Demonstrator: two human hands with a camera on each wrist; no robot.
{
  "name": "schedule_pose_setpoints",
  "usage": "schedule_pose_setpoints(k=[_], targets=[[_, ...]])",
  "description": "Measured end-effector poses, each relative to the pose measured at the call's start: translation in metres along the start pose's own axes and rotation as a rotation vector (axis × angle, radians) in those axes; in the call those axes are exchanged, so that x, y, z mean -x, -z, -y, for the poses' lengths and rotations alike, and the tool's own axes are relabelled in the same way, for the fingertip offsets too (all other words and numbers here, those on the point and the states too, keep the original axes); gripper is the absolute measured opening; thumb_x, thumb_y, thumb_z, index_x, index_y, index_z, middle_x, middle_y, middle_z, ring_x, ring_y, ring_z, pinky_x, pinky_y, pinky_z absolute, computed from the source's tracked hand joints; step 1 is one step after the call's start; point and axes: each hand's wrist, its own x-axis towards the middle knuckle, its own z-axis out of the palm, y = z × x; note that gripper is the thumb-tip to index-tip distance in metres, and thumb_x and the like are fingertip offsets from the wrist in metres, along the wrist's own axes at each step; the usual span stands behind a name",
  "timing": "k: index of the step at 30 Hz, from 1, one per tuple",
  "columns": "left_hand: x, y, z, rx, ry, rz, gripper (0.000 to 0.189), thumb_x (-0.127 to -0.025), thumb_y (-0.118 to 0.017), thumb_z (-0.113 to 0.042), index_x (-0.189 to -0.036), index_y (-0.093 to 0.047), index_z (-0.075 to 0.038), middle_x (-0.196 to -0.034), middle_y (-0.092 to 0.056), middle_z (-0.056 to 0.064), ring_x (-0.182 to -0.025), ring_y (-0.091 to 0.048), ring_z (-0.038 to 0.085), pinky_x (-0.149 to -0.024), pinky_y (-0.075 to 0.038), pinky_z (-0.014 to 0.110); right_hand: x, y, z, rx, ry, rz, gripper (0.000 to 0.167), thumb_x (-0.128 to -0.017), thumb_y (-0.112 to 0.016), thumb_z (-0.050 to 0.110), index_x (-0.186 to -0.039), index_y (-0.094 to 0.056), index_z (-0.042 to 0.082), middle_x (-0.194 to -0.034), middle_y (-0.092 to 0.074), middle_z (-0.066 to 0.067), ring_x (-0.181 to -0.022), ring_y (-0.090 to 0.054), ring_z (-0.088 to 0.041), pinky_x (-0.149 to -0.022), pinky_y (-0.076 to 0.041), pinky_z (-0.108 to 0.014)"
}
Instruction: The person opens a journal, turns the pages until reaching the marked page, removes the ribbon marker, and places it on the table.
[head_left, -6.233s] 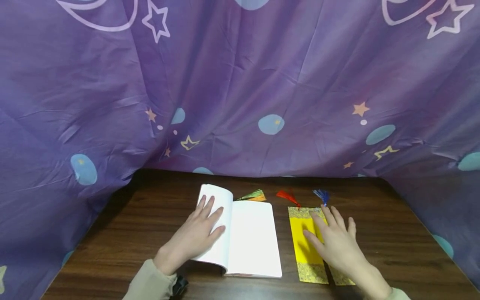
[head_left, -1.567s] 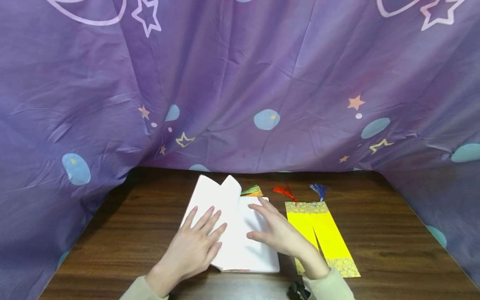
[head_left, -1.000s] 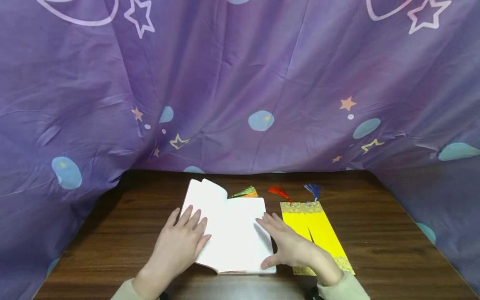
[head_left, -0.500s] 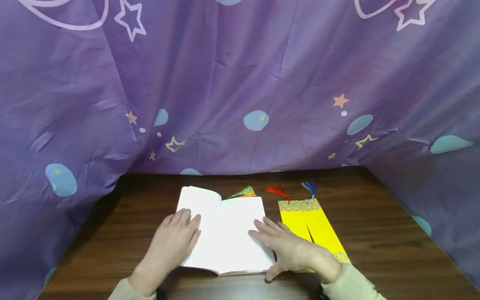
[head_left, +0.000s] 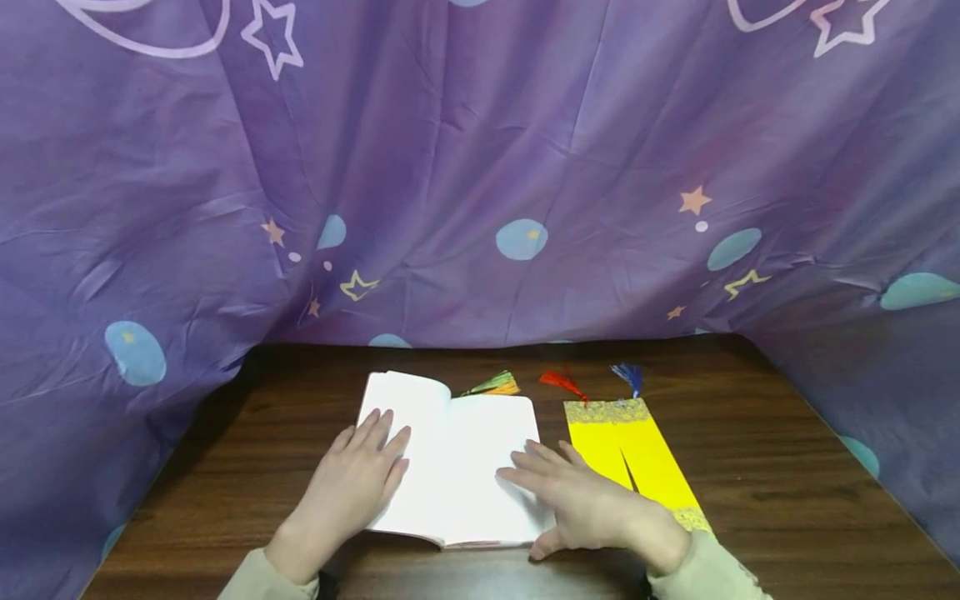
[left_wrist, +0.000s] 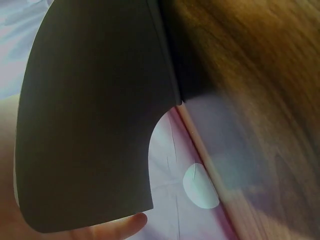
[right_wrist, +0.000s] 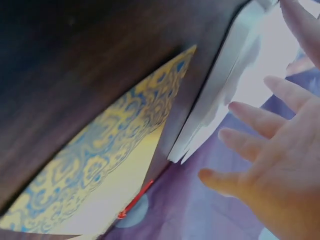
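A notebook (head_left: 491, 467) lies spread at blank white pages. My left hand (head_left: 352, 475) rests on its left page near the outer edge, fingers extended. From the left wrist view, that side's shaded underside (left_wrist: 95, 110) rises in a curve off the table, with a fingertip (left_wrist: 132, 226) showing past its border. My right hand (head_left: 581, 504) is at the right page's outer edge, fingers spread over the page and thumb at the lower corner. The right wrist view shows its fingers apart beside the page block (right_wrist: 220, 95), holding nothing.
Right of the notebook lie two yellow bookmarks (head_left: 656, 462) with patterned ends, partly overlapping at the top. Their red tassel (head_left: 562, 383) and blue tassel (head_left: 628, 377) point away. Green and orange tassels (head_left: 497, 383) stick out behind the notebook. A purple curtain (head_left: 480, 167) hangs behind the wooden table (head_left: 757, 467).
My right hand has left the bookmarks for the notebook's right edge. A page that stood up mid-notebook now lies to the left. Over the last half second both hands barely move.
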Motion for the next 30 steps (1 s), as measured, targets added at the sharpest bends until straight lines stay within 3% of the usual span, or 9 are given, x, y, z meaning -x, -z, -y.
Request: schedule_pose_setpoints(k=[8, 13, 17, 21, 24, 30], targets=[[-0.001, 0.002, -0.001, 0.006, 0.006, 0.017, 0.038, -0.096, -0.059, -0.028, -0.127, -0.065, -0.008, -0.136, -0.054, 0.023, -0.128, -0.048, 0.040, -0.099, -0.042, 0.057, -0.001, 0.001, 0.007, 0.151, 0.053, -0.021, 0.086, -0.075, -0.084, 0.038, -0.149, -0.042, 0.025, -0.150, -0.042, -0.010, -0.142, -0.030, -0.035, -0.111, -0.019, -0.065], [0.000, 0.003, -0.001, 0.000, 0.010, 0.019, 0.037, -0.095, -0.060, -0.028, -0.126, -0.065, -0.008, -0.135, -0.054, 0.023, -0.127, -0.049, 0.040, -0.099, -0.042, 0.057, -0.001, 0.004, 0.007, 0.170, 0.113, -0.053, 0.067, -0.078, -0.082, 0.027, -0.139, -0.055, 0.021, -0.138, -0.057, -0.004, -0.135, -0.042, -0.032, -0.106, -0.027, -0.066], [0.000, 0.002, -0.001, 0.004, 0.010, 0.023, 0.037, -0.095, -0.060, -0.028, -0.126, -0.065, -0.008, -0.136, -0.054, 0.023, -0.128, -0.048, 0.040, -0.099, -0.042, 0.057, 0.000, 0.006, 0.004, 0.154, 0.152, -0.086, 0.044, -0.080, -0.080, 0.017, -0.123, -0.068, 0.020, -0.130, -0.063, 0.000, -0.131, -0.048, -0.030, -0.104, -0.031, -0.065], [0.000, 0.001, 0.000, 0.006, 0.009, 0.023, 0.037, -0.095, -0.060, -0.028, -0.126, -0.065, -0.008, -0.136, -0.054, 0.023, -0.128, -0.048, 0.039, -0.101, -0.040, 0.058, -0.002, 0.005, 0.002, 0.088, 0.211, -0.174, 0.022, -0.083, -0.077, 0.012, -0.104, -0.075, 0.019, -0.122, -0.067, 0.000, -0.124, -0.054, -0.029, -0.101, -0.037, -0.062], [-0.001, 0.000, 0.001, -0.002, -0.002, 0.005, 0.036, -0.095, -0.060, -0.028, -0.124, -0.066, -0.008, -0.134, -0.056, 0.021, -0.128, -0.048, 0.038, -0.105, -0.034, 0.059, -0.006, 0.006, 0.002, -0.007, 0.197, -0.237, 0.009, -0.087, -0.075, 0.018, -0.095, -0.077, 0.017, -0.120, -0.068, 0.000, -0.123, -0.055, -0.030, -0.102, -0.038, -0.060], [-0.005, 0.000, 0.000, -0.037, -0.047, -0.067, 0.031, -0.093, -0.061, -0.026, -0.117, -0.070, -0.009, -0.126, -0.063, 0.016, -0.125, -0.052, 0.033, -0.110, -0.028, 0.057, -0.019, 0.009, 0.006, -0.164, 0.071, -0.328, 0.026, -0.088, -0.074, 0.033, -0.101, -0.077, 0.011, -0.115, -0.070, -0.001, -0.124, -0.052, -0.032, -0.104, -0.036, -0.056]])
